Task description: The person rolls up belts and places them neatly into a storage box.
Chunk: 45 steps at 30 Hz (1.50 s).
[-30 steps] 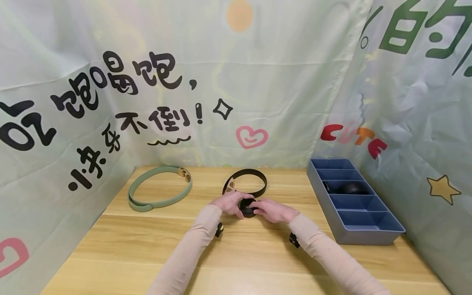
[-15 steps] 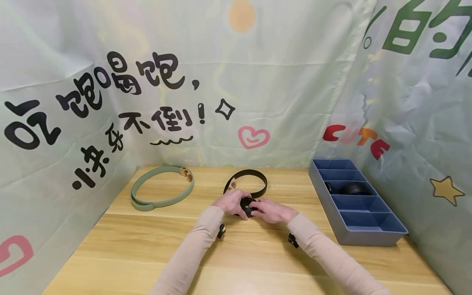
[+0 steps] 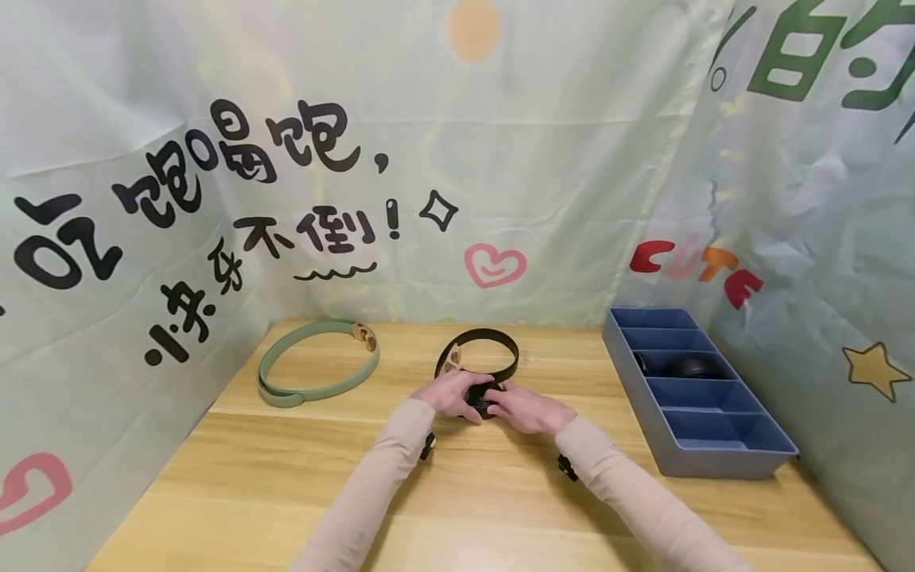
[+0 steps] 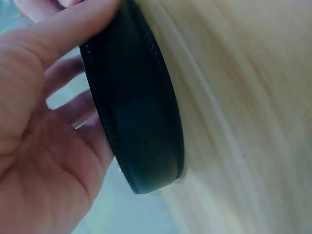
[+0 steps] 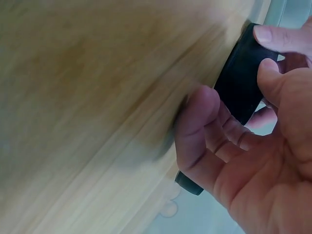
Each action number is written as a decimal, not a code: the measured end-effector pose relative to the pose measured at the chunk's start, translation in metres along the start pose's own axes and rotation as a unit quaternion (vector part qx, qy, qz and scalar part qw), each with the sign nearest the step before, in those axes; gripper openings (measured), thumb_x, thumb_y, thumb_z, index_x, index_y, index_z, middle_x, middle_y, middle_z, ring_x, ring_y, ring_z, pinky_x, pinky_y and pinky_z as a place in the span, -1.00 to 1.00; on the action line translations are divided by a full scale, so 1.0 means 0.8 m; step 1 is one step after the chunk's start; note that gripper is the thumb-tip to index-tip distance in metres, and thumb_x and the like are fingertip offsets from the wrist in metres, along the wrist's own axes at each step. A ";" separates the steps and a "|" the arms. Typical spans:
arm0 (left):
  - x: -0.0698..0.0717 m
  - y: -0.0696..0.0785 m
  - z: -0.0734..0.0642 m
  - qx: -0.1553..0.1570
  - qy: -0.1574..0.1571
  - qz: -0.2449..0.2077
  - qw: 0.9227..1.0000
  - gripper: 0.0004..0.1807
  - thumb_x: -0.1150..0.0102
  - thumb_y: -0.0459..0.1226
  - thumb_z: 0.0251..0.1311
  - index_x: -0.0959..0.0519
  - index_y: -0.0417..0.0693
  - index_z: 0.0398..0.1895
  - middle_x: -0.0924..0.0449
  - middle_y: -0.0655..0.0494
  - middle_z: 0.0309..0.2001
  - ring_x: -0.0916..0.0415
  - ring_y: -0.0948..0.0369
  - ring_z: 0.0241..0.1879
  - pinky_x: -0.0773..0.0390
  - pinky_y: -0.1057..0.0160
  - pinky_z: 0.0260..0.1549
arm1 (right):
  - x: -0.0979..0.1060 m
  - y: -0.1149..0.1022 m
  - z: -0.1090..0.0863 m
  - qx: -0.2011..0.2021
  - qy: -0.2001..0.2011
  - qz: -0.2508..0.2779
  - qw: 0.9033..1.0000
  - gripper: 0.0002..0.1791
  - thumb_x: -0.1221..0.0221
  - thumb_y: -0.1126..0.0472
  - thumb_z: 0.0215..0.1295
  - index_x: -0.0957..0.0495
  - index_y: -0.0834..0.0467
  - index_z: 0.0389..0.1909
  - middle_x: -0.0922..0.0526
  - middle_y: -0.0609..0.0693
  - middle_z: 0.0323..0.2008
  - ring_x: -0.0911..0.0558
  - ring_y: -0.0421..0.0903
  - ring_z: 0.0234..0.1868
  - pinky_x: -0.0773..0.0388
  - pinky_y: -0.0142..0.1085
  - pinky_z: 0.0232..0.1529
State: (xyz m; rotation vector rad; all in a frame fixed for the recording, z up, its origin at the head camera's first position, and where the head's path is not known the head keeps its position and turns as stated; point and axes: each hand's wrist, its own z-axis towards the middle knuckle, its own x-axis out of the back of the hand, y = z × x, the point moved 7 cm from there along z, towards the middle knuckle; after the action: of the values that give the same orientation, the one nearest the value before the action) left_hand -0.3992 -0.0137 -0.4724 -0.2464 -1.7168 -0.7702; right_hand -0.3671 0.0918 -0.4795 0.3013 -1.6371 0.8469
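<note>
A black belt (image 3: 479, 395) is wound into a small round coil in the middle of the wooden table, in the head view. From the left side my left hand (image 3: 445, 393) grips the coil, its thumb along the near side. My right hand (image 3: 532, 408) has its thumb and curled fingers at the coil's right side and top. Up close in the left wrist view, the smooth outer turn of the belt (image 4: 136, 107) stands on edge. The right wrist view shows my right thumb against the strap (image 5: 241, 73). My fingers hide the coil's inner end.
Just behind the coil stands another black belt (image 3: 512, 349) in a loop with a gold-coloured buckle (image 3: 452, 359). A green belt (image 3: 318, 392) forms a wide loop at back left. At right, a blue-grey divided box (image 3: 654, 421) holds a coiled black belt (image 3: 695, 366) in its middle compartment.
The head view has shifted slightly. Both hands stay at the coil, with small finger movements; the coil's centre shows less of a gap now.
</note>
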 end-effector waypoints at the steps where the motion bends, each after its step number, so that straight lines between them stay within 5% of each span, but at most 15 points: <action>1: 0.000 -0.001 0.000 -0.001 -0.006 -0.004 1.000 -0.10 -0.51 -0.06 -0.03 -0.32 0.15 0.44 -0.47 0.11 0.31 -0.44 0.13 0.26 -0.41 0.15 0.24 | 0.001 -0.001 0.000 0.004 0.002 0.000 1.000 -0.68 0.06 0.11 0.54 -0.45 0.02 0.20 -0.42 0.29 0.23 -0.49 0.18 0.24 -0.47 0.06 0.19; 5: 0.002 -0.001 -0.001 -0.010 -0.021 -0.010 1.000 -0.09 -0.49 -0.13 0.02 -0.26 0.11 0.47 -0.44 0.08 0.34 -0.41 0.12 0.28 -0.40 0.16 0.25 | 0.005 -0.002 0.000 -0.001 0.004 -0.005 1.000 -0.69 0.05 0.11 0.53 -0.46 0.02 0.18 -0.46 0.26 0.17 -0.53 0.15 0.19 -0.50 0.04 0.14; 13: -0.002 -0.004 -0.004 -0.017 -0.035 -0.007 0.999 -0.04 -0.50 -0.33 -0.03 -0.23 0.12 0.48 -0.49 0.07 0.27 -0.53 0.18 0.01 -0.48 0.23 0.09 | 0.004 -0.002 -0.001 0.008 -0.006 -0.002 1.000 -0.73 0.06 0.17 0.53 -0.45 0.03 0.15 -0.47 0.27 0.12 -0.54 0.16 0.14 -0.50 0.06 0.12; 21: 0.000 -0.005 -0.005 0.006 0.031 -0.020 0.999 -0.19 -0.59 -0.29 -0.18 -0.49 0.09 0.27 -0.59 0.08 0.16 -0.51 0.12 0.15 -0.47 0.17 0.16 | -0.003 -0.003 -0.002 -0.028 -0.023 0.002 0.999 -0.68 0.03 0.13 0.52 -0.45 -0.05 0.21 -0.47 0.21 -0.03 -0.52 0.00 -0.08 -0.52 -0.02 -0.05; 27: -0.002 -0.006 -0.004 0.029 0.052 -0.010 0.998 -0.12 -0.64 -0.08 -0.26 -0.49 -0.02 0.26 -0.60 0.01 0.13 -0.51 0.06 0.15 -0.49 0.13 0.15 | -0.007 -0.004 -0.001 -0.050 -0.026 0.002 0.998 -0.70 0.00 0.08 0.50 -0.45 -0.06 0.18 -0.42 0.24 -0.10 -0.50 0.02 -0.14 -0.53 0.01 -0.08; 36: -0.009 0.002 -0.004 -0.008 -0.018 -0.033 0.999 -0.05 -0.52 -0.23 -0.04 -0.26 0.05 0.47 -0.40 0.00 0.36 -0.36 0.03 0.31 -0.37 0.08 0.27 | 0.000 -0.004 -0.004 -0.005 -0.015 0.000 1.000 -0.75 -0.02 0.20 0.48 -0.48 0.03 0.11 -0.42 0.13 -0.20 -0.45 -0.07 -0.20 -0.49 -0.10 -0.16; 45: 0.003 -0.001 0.000 0.017 0.067 -0.007 0.998 -0.14 -0.61 -0.05 -0.22 -0.50 -0.03 0.26 -0.60 0.03 0.14 -0.54 0.10 0.12 -0.50 0.15 0.12 | 0.000 -0.007 -0.001 -0.065 -0.011 0.002 0.998 -0.76 0.00 0.12 0.50 -0.43 -0.05 0.12 -0.45 0.20 -0.16 -0.53 0.01 -0.19 -0.55 -0.02 -0.13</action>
State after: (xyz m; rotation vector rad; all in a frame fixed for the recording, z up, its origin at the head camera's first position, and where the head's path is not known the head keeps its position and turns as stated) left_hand -0.4004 -0.0149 -0.4705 -0.1561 -1.6047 -0.7516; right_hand -0.3633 0.0885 -0.4777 0.2162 -1.7057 0.7392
